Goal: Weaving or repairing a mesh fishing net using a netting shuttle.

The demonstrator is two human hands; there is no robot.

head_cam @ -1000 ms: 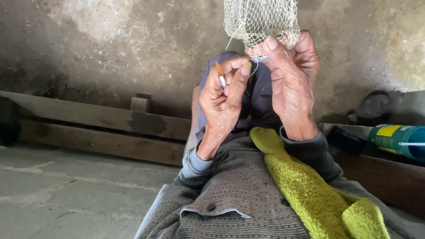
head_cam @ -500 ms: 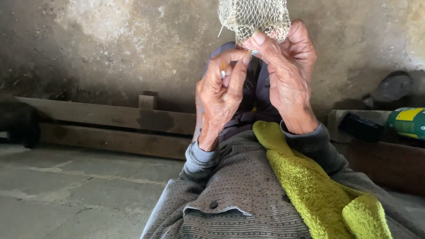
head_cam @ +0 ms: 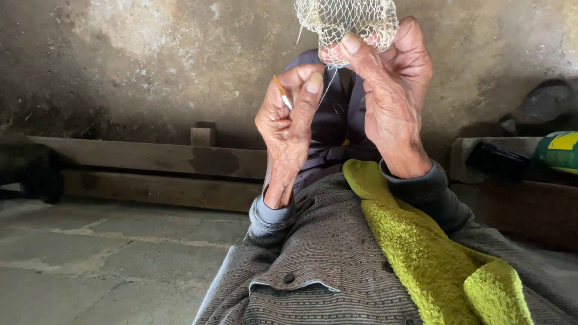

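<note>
The pale mesh net (head_cam: pixel 348 21) hangs bunched at the top of my view, above my lap and in front of the rough wall, and I keep its lower edge pinched between the thumb and fingers of my right hand (head_cam: pixel 391 99) so the working row sits tight and level with my eyes. That hand is closed around the bottom meshes, thumb pressed up against the knots, which holds the loops steady and apart from each other. A thin thread (head_cam: pixel 328 87) runs down from the net's edge toward my left hand (head_cam: pixel 289 129), taut enough to show as a straight line. My left hand is closed too, thumb and forefinger gripping a slim orange-tipped netting needle (head_cam: pixel 282 92), tilted with its point up and towards the net, just beside it but not touching the mesh; held that way, it lines up with the row I am pinching. Both forearms rise from my lap, in grey cuffs, elbows low, so the work is propped high. Over my grey striped coat (head_cam: pixel 325 253) lies a yellow-green towel (head_cam: pixel 421 253), draped along my right leg. Behind my hands a wooden beam (head_cam: pixel 150 159) runs along the foot of the wall, and off to the right lies a green and yellow can (head_cam: pixel 560 150) on its side, well apart from the work.
</note>
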